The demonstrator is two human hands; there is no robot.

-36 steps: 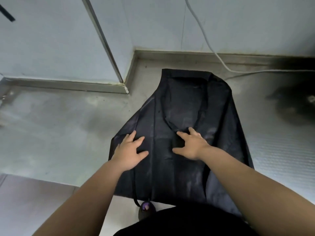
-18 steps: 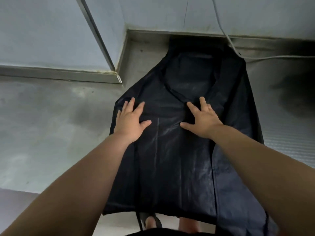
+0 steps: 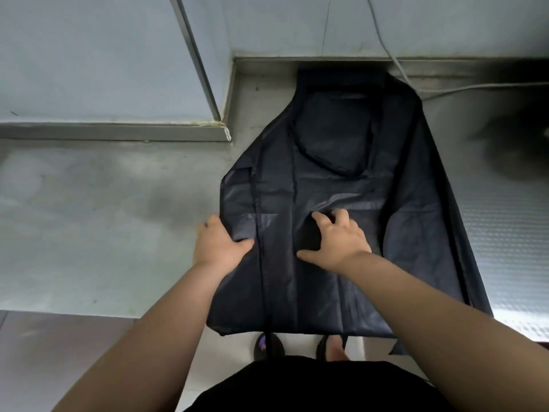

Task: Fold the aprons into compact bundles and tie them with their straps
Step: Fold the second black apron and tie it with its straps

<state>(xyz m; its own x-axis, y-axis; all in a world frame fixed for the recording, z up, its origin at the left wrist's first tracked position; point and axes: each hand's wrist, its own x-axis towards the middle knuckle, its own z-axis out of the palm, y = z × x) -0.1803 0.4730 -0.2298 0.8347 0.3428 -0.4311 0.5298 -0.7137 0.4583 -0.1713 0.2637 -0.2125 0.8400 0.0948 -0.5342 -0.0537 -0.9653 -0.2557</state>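
Black, thin-fabric apron, only one, is lying flat on the grey steel counter, its long axis running away from the person, bib end pointing toward the wall. Two hands are resting on it: left hand gripping its left edge, right hand pressing down, fingers spread.

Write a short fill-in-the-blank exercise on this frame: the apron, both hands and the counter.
1. The apron spread on the steel counter is ____ in colour.
2. The left hand grips the apron's ____ edge.
3. The right hand rests on the apron with its fingers ____.
4. The grey cable runs down the ____ behind the counter.

Missing words: black; left; spread; wall
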